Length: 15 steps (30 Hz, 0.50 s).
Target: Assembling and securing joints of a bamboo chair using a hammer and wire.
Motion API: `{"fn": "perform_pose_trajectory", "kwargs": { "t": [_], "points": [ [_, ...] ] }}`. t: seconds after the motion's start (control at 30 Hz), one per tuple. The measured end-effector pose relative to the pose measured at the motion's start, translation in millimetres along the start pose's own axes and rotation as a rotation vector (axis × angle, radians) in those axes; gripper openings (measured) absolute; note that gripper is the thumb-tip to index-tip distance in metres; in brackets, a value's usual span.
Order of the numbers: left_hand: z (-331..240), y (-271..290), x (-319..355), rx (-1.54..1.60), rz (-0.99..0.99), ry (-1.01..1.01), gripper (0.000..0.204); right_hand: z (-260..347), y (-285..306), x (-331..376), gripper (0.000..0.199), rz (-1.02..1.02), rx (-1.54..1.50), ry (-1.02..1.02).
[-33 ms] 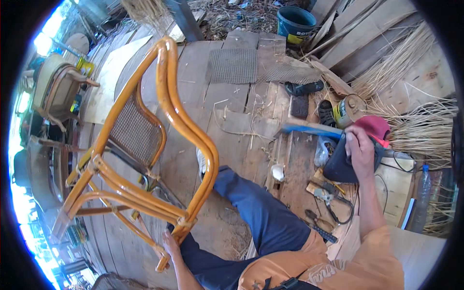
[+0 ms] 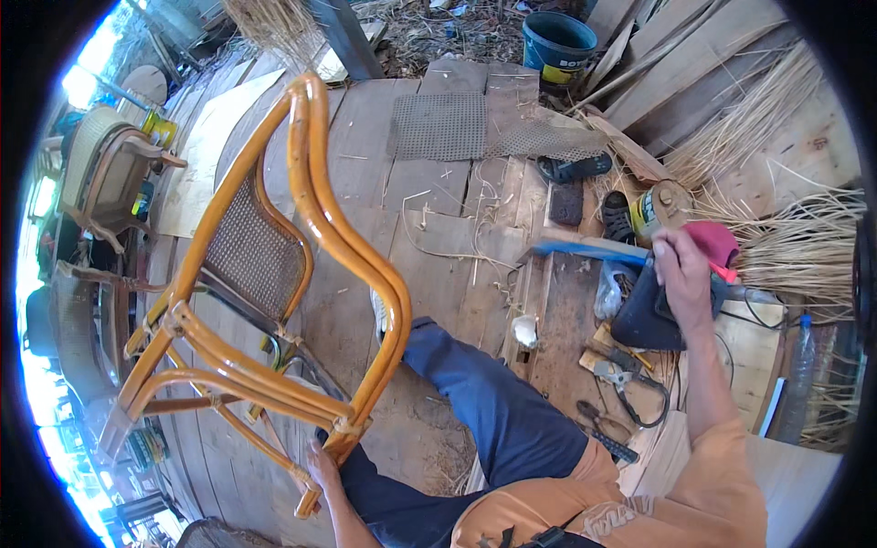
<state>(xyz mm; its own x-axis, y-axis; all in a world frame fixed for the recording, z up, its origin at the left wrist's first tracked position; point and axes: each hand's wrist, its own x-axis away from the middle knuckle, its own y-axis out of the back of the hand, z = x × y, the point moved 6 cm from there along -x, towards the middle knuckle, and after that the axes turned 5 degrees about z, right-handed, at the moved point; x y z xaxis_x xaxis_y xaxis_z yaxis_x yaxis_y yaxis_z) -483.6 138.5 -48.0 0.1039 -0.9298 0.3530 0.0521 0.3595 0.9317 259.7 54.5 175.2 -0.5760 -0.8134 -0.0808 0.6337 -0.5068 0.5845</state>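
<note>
A glossy orange-brown rattan chair frame (image 2: 318,173) stands tilted on my left, with a woven cane panel (image 2: 251,242) set in it. My left hand (image 2: 322,464) is closed round the chair's lower end, close to my knee. Over on the right, my right hand (image 2: 681,274) is curled above a black bag-like container (image 2: 644,315). What its fingers hold is hidden. A long blue and tan thing (image 2: 594,248) reaches its fingertips, and I cannot tell whether they grip it. A red cloth-like thing (image 2: 711,245) lies beside that hand.
Pliers (image 2: 617,373) and other hand tools lie on the boards near my right leg. Beyond are a tin (image 2: 662,205), sandals (image 2: 575,167), cane strands (image 2: 786,242) and a bucket (image 2: 559,46). A plastic bottle (image 2: 800,361) stands far right. Other chairs (image 2: 114,178) line the left.
My right hand has shifted up very slightly. The chair frame has moved a little to the left, with my left hand still on it.
</note>
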Motion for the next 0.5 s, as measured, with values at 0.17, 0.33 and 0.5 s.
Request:
{"fn": "perform_pose_trajectory", "kwargs": {
  "t": [0.17,0.33,0.5],
  "points": [
    [-14,26,-1,0.587,-0.039,0.229,0.062,-7,-8,-128,0.020,0.108,0.313,0.298],
    [18,16,-2,0.478,-0.066,0.234,0.057,-105,-88,-233,0.021,0.392,0.573,0.235],
    [45,-4,-3,0.862,0.118,0.429,0.045,-271,-154,-257,0.026,0.713,0.915,-0.118]
  ]
}}
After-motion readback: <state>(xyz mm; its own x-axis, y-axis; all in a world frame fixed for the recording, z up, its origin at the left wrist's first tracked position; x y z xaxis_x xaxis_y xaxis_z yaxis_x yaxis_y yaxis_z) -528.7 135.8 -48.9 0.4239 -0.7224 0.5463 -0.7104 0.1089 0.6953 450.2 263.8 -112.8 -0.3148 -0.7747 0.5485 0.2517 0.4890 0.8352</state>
